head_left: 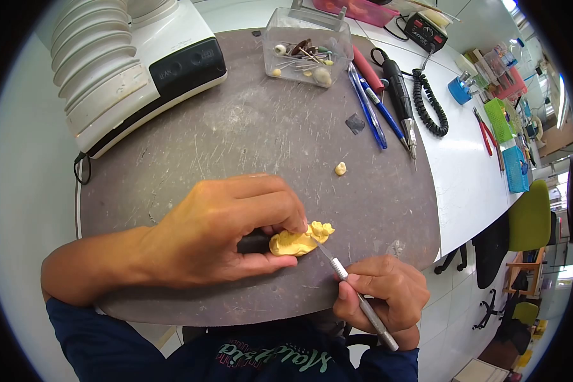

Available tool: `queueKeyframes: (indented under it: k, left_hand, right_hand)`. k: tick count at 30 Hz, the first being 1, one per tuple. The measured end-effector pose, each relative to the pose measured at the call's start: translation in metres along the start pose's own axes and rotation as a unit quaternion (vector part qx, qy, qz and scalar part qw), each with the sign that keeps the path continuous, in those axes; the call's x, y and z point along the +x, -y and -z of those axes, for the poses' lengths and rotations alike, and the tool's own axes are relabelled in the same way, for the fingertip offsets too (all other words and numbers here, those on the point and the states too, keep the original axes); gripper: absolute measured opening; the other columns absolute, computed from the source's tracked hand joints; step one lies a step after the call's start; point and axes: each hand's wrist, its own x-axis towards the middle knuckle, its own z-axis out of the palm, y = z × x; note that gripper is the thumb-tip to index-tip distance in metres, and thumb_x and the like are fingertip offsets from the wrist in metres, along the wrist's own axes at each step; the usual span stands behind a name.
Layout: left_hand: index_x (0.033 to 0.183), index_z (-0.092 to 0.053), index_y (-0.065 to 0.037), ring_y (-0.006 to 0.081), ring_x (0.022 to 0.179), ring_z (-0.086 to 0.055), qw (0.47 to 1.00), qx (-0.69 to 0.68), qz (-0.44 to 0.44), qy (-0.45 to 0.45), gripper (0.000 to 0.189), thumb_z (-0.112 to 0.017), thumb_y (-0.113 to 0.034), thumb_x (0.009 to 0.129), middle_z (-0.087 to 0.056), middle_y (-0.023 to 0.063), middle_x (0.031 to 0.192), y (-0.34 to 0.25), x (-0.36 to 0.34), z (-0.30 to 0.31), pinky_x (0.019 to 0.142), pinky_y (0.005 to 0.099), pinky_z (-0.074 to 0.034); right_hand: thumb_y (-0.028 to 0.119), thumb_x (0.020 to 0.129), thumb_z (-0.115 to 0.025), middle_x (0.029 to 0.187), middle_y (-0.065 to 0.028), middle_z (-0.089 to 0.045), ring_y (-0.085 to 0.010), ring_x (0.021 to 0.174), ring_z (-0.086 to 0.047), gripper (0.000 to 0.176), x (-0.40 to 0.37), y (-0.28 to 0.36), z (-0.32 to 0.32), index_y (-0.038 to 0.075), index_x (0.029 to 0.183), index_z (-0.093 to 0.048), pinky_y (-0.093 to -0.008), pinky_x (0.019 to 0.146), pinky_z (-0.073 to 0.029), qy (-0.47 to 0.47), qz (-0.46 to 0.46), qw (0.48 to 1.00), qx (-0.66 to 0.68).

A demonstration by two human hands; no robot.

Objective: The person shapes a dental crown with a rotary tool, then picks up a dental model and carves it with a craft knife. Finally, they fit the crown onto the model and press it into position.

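Observation:
My left hand [235, 223] pinches a yellow dental model [293, 243], a cast of part of a row of teeth, just above the grey work mat. Between the fingers of my right hand [385, 293] is a craft knife [367, 311] with a slim metal handle, held like a pen. Its blade points up and left, and the tip meets the model near the teeth, beside my left fingertips. A small cream tooth crown [340, 169] lies on the mat beyond the model. My left fingers hide part of the model.
A white extractor unit [153, 83] with a ribbed hose stands at the back left. At the back are a clear box [309, 48] of small drill bits, pens [381, 111] and a handpiece [399, 92]. Red pliers [484, 132] lie on the white table to the right.

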Motion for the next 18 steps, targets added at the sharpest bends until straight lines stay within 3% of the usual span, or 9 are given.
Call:
queueKeyframes:
  k: [18]
  left_hand:
    - [0.091, -0.063, -0.003, 0.0217, 0.086, -0.066, 1.0, 0.008, -0.009, -0.003, 0.032, -0.083, -0.009, 0.067, -0.066, 0.0104, 0.096, -0.0017, -0.0002, -0.0008, 0.071, 0.0283, -0.054]
  right_hand:
    - [-0.001, 0.066, -0.077, 0.069, -0.0077, -0.066, -0.018, 0.056, -0.064, 0.023, 0.0006, 0.0007, 0.0004, 0.004, 0.079, -0.059, -0.0252, 0.048, -0.051, -0.01, -0.009, 1.0, -0.006]
